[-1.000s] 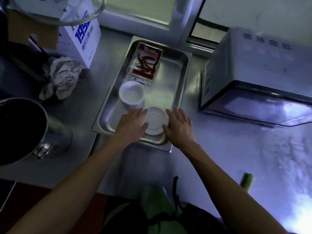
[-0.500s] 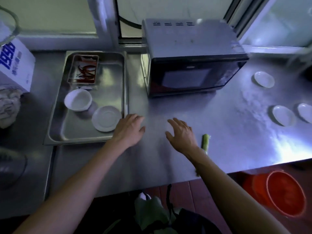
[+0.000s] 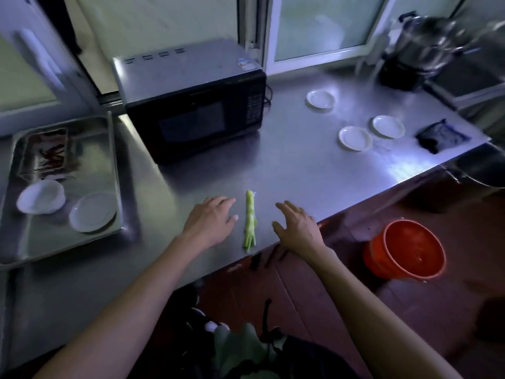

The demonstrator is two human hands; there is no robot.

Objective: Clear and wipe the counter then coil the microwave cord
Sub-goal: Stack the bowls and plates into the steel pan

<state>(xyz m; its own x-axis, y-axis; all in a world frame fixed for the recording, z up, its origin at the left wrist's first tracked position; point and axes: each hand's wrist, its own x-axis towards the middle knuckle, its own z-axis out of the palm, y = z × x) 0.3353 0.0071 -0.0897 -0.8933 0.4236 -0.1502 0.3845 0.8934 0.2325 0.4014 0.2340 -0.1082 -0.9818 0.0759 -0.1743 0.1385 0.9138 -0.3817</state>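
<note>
A green vegetable stalk (image 3: 250, 221) lies near the front edge of the steel counter (image 3: 300, 170). My left hand (image 3: 210, 221) hovers just left of it and my right hand (image 3: 296, 225) just right of it, both with relaxed spread fingers, holding nothing. Three small white plates (image 3: 320, 99) (image 3: 355, 138) (image 3: 388, 126) sit on the counter's right half, with a dark cloth (image 3: 440, 136) beyond them. The black microwave (image 3: 191, 105) stands at the back, its cord (image 3: 268, 95) partly showing behind its right side.
A steel tray (image 3: 114, 160) at the left holds a white bowl (image 3: 41, 196), a white plate (image 3: 93, 212) and a small dish of red chillies (image 3: 47, 153). An orange bucket (image 3: 404, 248) stands on the floor at the right. Pots (image 3: 426, 47) sit at the back right.
The view has swung right, away from the tray. Both hands left the plate in the tray and moved right along the counter, ending on either side of the green stalk.
</note>
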